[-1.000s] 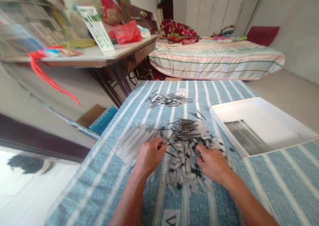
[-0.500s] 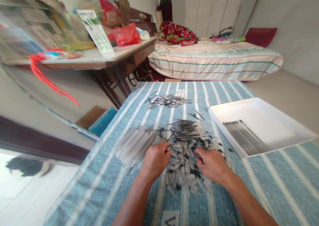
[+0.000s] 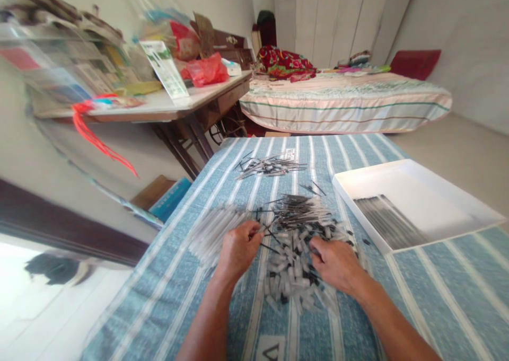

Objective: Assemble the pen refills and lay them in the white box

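Note:
My left hand point(image 3: 240, 247) is closed in a pinch between a stack of translucent pen barrels point(image 3: 214, 228) and a pile of small caps point(image 3: 296, 265). Thin black sticks, like pen refills, lie by its fingertips; what it grips is not clear. Over the right side of the cap pile, my right hand point(image 3: 338, 263) is curled with its fingers together, and whatever is inside them is hidden. The caps are whitish and translucent, some with black parts. Just beyond lies a bundle of dark-tipped refills point(image 3: 300, 210).
A white open box point(image 3: 449, 202) on the right holds a row of dark-filled pens point(image 3: 387, 220). Farther back on the striped tablecloth point(image 3: 191, 292) is a loose heap of thin sticks point(image 3: 272, 166). A cluttered side table point(image 3: 167, 106) stands left; a bed point(image 3: 342, 101) is behind.
My left hand has shifted slightly left, toward the barrels, uncovering black sticks beside its fingers. My right hand stays almost in place over the caps. The view has tilted a little.

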Demonstrator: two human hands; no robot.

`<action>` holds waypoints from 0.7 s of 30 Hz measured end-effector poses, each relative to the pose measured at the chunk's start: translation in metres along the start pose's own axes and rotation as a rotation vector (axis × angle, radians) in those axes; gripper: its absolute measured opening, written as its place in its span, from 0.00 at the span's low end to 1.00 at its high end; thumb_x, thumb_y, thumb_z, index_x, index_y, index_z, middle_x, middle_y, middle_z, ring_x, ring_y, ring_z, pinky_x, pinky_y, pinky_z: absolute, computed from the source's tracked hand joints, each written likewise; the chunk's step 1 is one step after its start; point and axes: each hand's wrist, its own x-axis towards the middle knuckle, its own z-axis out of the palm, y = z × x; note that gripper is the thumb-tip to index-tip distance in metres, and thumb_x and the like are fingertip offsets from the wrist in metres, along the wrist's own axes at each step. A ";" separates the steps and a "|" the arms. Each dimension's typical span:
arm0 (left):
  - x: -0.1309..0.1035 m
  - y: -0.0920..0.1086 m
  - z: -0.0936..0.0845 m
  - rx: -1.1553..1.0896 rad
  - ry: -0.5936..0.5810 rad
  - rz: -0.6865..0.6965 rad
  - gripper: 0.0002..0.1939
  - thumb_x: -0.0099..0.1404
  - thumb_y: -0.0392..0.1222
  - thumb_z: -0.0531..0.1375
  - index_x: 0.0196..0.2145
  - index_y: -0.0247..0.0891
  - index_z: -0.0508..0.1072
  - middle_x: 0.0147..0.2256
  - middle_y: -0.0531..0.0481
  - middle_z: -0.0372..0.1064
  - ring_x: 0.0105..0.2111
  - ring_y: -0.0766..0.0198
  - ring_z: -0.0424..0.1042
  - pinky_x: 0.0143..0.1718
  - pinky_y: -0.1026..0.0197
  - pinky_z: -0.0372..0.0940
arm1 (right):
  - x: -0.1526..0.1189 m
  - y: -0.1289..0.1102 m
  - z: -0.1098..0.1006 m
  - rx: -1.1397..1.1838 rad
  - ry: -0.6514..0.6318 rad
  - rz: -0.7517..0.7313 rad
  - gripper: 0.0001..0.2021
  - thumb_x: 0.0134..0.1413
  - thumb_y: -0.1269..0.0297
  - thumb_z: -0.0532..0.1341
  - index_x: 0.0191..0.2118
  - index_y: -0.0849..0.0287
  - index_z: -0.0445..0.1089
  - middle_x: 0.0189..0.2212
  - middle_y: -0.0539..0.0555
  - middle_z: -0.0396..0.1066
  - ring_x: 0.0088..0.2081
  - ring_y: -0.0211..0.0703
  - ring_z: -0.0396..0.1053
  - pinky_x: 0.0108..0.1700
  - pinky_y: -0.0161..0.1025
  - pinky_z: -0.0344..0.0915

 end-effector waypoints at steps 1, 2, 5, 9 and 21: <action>-0.001 0.001 -0.002 0.016 0.000 -0.010 0.08 0.56 0.43 0.54 0.28 0.38 0.71 0.22 0.54 0.70 0.23 0.65 0.69 0.26 0.66 0.58 | 0.000 0.000 0.000 0.004 0.004 -0.006 0.07 0.52 0.67 0.53 0.33 0.57 0.67 0.25 0.52 0.74 0.28 0.41 0.70 0.27 0.34 0.48; -0.003 0.002 -0.005 0.042 -0.002 -0.021 0.08 0.56 0.43 0.54 0.27 0.38 0.71 0.22 0.54 0.69 0.23 0.65 0.69 0.26 0.66 0.57 | -0.001 0.000 -0.001 0.007 0.010 -0.011 0.07 0.52 0.67 0.53 0.33 0.57 0.67 0.25 0.52 0.74 0.28 0.41 0.70 0.27 0.34 0.48; -0.011 0.005 -0.012 0.170 -0.049 -0.053 0.07 0.56 0.41 0.54 0.26 0.38 0.70 0.21 0.53 0.69 0.23 0.64 0.69 0.26 0.66 0.56 | -0.002 0.001 -0.002 0.012 0.014 -0.025 0.07 0.52 0.67 0.53 0.33 0.57 0.67 0.25 0.53 0.74 0.28 0.42 0.70 0.28 0.34 0.48; -0.023 0.008 -0.013 0.395 -0.150 -0.092 0.07 0.56 0.38 0.53 0.25 0.40 0.70 0.23 0.49 0.70 0.25 0.60 0.70 0.25 0.64 0.55 | -0.002 0.002 -0.001 0.023 0.010 -0.027 0.07 0.51 0.67 0.53 0.33 0.57 0.67 0.26 0.53 0.74 0.29 0.42 0.71 0.28 0.35 0.49; -0.036 0.016 -0.003 0.635 -0.187 -0.091 0.09 0.57 0.36 0.51 0.25 0.39 0.70 0.29 0.44 0.71 0.30 0.54 0.72 0.27 0.61 0.57 | -0.001 0.013 0.005 0.397 0.118 -0.024 0.07 0.50 0.68 0.52 0.33 0.58 0.67 0.19 0.47 0.69 0.22 0.36 0.64 0.26 0.30 0.50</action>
